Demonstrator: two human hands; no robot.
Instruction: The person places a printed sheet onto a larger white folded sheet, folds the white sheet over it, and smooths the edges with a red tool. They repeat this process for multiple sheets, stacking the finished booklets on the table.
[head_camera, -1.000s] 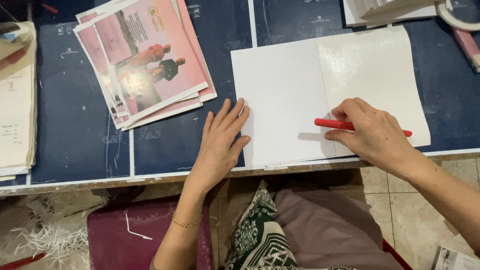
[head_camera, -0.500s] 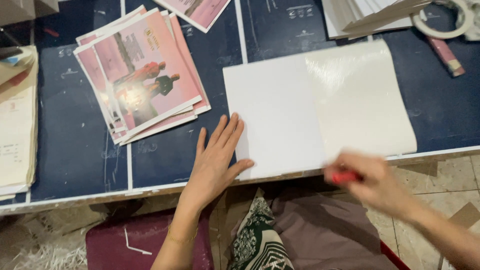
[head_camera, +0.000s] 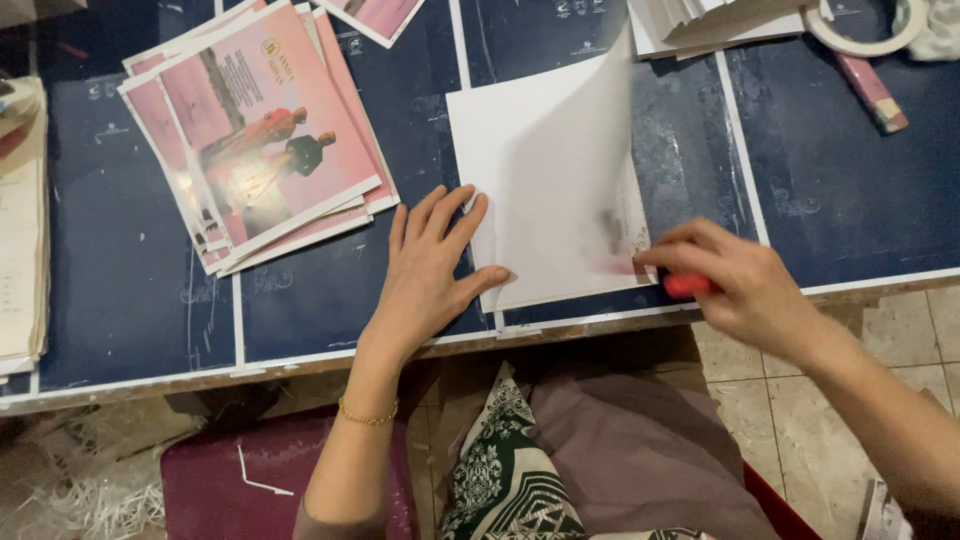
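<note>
Left hand (head_camera: 428, 275) lies flat and open, palm down, on the dark blue table (head_camera: 130, 300), thumb tip pressing the lower left corner of the white sheet (head_camera: 520, 170). Right hand (head_camera: 745, 285) is closed around a red tool (head_camera: 686, 286), only its red end showing below the fingers; the hand is motion-blurred at the sheet's lower right edge. Sheet sits at table centre, near the front edge; its right half is lifted and folded over toward the left, standing partly upright, so one fold is in progress. A thin gold bracelet (head_camera: 368, 414) circles the left wrist. Upper left: a fanned stack of pink printed leaflets (head_camera: 265, 140), each rectangular with a white border and two small figures pictured, one in red and one in dark; exact count cannot be told, at least four edges visible. One more pink leaflet (head_camera: 372, 15) is cut off by the top edge. Top right: one pile of folded white papers (head_camera: 700, 25), one ring of pale tape (head_camera: 858, 38), one pinkish stick-shaped item (head_camera: 872, 92) lying aslant. Far left: one stack of cream paper (head_camera: 20, 230).
</note>
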